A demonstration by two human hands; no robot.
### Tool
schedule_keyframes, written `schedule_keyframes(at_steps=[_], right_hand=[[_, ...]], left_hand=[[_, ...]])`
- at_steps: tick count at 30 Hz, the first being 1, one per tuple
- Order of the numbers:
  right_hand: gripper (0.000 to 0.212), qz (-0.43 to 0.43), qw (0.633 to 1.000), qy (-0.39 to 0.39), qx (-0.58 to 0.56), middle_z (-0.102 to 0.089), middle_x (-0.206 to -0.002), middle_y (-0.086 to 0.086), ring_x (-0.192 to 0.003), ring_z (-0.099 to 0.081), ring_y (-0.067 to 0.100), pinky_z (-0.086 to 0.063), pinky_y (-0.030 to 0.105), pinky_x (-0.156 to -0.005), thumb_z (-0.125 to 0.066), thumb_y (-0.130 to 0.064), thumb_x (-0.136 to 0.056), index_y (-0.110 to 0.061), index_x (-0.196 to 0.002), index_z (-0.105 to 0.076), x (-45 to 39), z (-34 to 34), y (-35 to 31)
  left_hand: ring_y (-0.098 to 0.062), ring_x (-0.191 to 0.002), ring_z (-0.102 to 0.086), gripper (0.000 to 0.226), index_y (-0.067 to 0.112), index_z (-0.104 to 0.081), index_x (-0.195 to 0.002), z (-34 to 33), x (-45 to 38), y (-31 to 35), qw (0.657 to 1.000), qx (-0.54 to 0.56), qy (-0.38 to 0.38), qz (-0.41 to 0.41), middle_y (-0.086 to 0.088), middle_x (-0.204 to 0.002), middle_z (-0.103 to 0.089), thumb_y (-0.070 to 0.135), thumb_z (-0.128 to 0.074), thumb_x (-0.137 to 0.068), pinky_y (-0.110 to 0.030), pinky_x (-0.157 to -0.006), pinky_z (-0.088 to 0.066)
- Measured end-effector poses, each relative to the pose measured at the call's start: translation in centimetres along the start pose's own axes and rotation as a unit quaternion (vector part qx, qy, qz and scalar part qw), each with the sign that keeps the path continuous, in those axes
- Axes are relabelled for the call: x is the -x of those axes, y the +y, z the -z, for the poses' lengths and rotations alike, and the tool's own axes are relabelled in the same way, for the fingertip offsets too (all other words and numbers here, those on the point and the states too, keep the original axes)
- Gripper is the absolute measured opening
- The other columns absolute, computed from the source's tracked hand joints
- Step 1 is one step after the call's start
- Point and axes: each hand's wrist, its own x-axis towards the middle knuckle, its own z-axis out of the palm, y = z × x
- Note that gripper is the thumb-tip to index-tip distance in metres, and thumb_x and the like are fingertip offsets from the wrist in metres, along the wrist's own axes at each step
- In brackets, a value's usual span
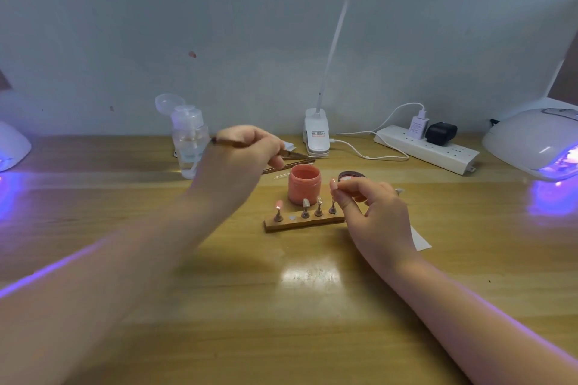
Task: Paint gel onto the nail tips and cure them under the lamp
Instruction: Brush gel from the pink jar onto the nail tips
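My left hand [240, 156] sits centre frame, fingers curled round a thin brush [228, 142]; its dark end pokes out left of the knuckles and the shaft runs right and slightly down toward the far tweezers [291, 164]. Motion blur here, so I cannot tell where the bristles end.

My right hand [372, 206], right of centre, pinches one small stand with a pale nail tip [333, 185] on top, lifted just off the wooden holder strip [305, 222]. The tip's long axis looks roughly upright, free end up, face turned toward the left of frame.

The strip lies across the middle of the frame, long axis left to right, right end a touch farther back. Four stands left on it; the leftmost tip [278, 206] is pink, the others look bare. One slot shows an empty disc.

Open pink gel jar [304, 184] just behind the strip, its lid [352, 176] to the right, behind my fingers.

Curing lamps glow violet at the right edge [531, 144] and the left edge [12, 147], both well apart from the work.

Risks, as I judge them:
- A loaded brush swinging over the desk could drip gel on the wood.
- A loose pinch could let the stand twist and smear the tip.
- My right wrist is close to the strip's end; a nudge would topple the other stands.
- The jar stands open between both lamps; stray light might thicken the gel.
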Motion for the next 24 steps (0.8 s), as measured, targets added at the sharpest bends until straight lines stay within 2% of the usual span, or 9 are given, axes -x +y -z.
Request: schedule_keyframes(at_steps=[3,5,6,11,12,15,17,19,24], right_hand=[[0.010,-0.007,1.000,0.000,-0.002,-0.061,-0.082,-0.019,-0.089,-0.054,0.016,-0.041,0.025,-0.075,-0.068,-0.017,-0.088,-0.024,-0.094,-0.072,0.0,0.0,0.0],[0.009,-0.007,1.000,0.003,-0.008,-0.062,-0.082,-0.019,-0.087,-0.054,0.016,-0.042,0.027,-0.075,-0.069,-0.017,-0.088,-0.024,-0.093,-0.072,0.0,0.0,-0.1],[0.009,-0.007,1.000,0.004,-0.009,-0.062,-0.081,-0.019,-0.087,-0.053,0.016,-0.042,0.027,-0.075,-0.069,-0.017,-0.088,-0.024,-0.093,-0.072,0.0,0.0,-0.1],[0.010,-0.007,1.000,0.011,-0.006,-0.060,-0.082,-0.020,-0.087,-0.052,0.014,-0.039,0.024,-0.075,-0.069,-0.017,-0.088,-0.024,-0.095,-0.072,0.0,0.0,-0.1],[0.010,-0.006,1.000,0.013,-0.007,-0.060,-0.082,-0.021,-0.088,-0.051,0.014,-0.038,0.024,-0.075,-0.069,-0.017,-0.088,-0.024,-0.095,-0.072,0.0,0.0,-0.1],[0.010,-0.006,1.000,0.014,-0.014,-0.061,-0.083,-0.019,-0.089,-0.052,0.014,-0.040,0.026,-0.078,-0.069,-0.017,-0.088,-0.023,-0.095,-0.072,0.0,0.0,-0.1],[0.010,-0.006,1.000,0.016,-0.018,-0.062,-0.084,-0.018,-0.090,-0.052,0.015,-0.042,0.028,-0.079,-0.069,-0.016,-0.088,-0.023,-0.095,-0.072,0.0,0.1,-0.1],[0.011,-0.002,1.000,0.016,-0.017,-0.062,-0.084,-0.018,-0.090,-0.053,0.015,-0.043,0.030,-0.079,-0.069,-0.016,-0.088,-0.023,-0.095,-0.071,0.0,0.1,-0.1],[0.009,-0.002,1.000,0.021,-0.002,-0.066,-0.085,-0.013,-0.087,-0.055,0.018,-0.040,0.028,-0.078,-0.067,-0.018,-0.090,-0.024,-0.095,-0.070,0.1,-0.1,0.0]], left_hand=[[-0.011,-0.079,-0.063,0.019,0.016,-0.073,-0.069,-0.8,-3.4,0.9,0.990,-0.115,-0.047,0.061,0.004,-0.067,-0.071,0.021,-0.062,-0.084,-0.029,-0.069,-0.048],[-0.018,-0.083,-0.065,0.014,0.010,-0.073,-0.075,-1.9,-4.9,1.3,0.980,-0.145,-0.094,0.104,-0.002,-0.071,-0.071,0.018,-0.063,-0.082,-0.036,-0.080,-0.053],[-0.017,-0.079,-0.064,0.012,0.008,-0.072,-0.079,-2.4,-5.4,1.5,0.973,-0.159,-0.115,0.119,-0.003,-0.070,-0.069,0.017,-0.064,-0.081,-0.036,-0.077,-0.054],[-0.004,-0.054,-0.051,0.014,0.012,-0.058,-0.071,-4.4,-6.0,1.7,0.951,-0.215,-0.170,0.140,0.004,-0.055,-0.057,0.013,-0.064,-0.083,-0.015,-0.035,-0.036],[-0.004,-0.053,-0.050,0.014,0.011,-0.058,-0.072,-4.6,-5.9,1.6,0.951,-0.212,-0.172,0.145,0.005,-0.053,-0.055,0.013,-0.064,-0.084,-0.014,-0.032,-0.034],[-0.005,-0.055,-0.055,0.006,0.007,-0.063,-0.086,-4.6,-6.1,1.6,0.961,-0.163,-0.151,0.167,0.002,-0.062,-0.061,0.012,-0.065,-0.083,-0.019,-0.043,-0.037],[-0.001,-0.039,-0.054,0.007,0.007,-0.066,-0.088,-4.0,-6.4,1.5,0.969,-0.106,-0.113,0.192,0.003,-0.053,-0.061,0.012,-0.063,-0.085,-0.017,-0.040,-0.034],[-0.002,-0.026,-0.041,0.011,0.008,-0.067,-0.090,-3.0,-6.6,1.0,0.969,-0.055,-0.082,0.228,0.007,-0.042,-0.057,0.013,-0.059,-0.086,-0.019,-0.041,-0.028],[-0.006,-0.043,-0.029,0.013,0.014,-0.064,-0.081,-0.1,-6.2,-1.5,0.946,0.064,-0.086,0.306,0.009,-0.046,-0.056,0.018,-0.053,-0.086,-0.018,-0.041,-0.024]])
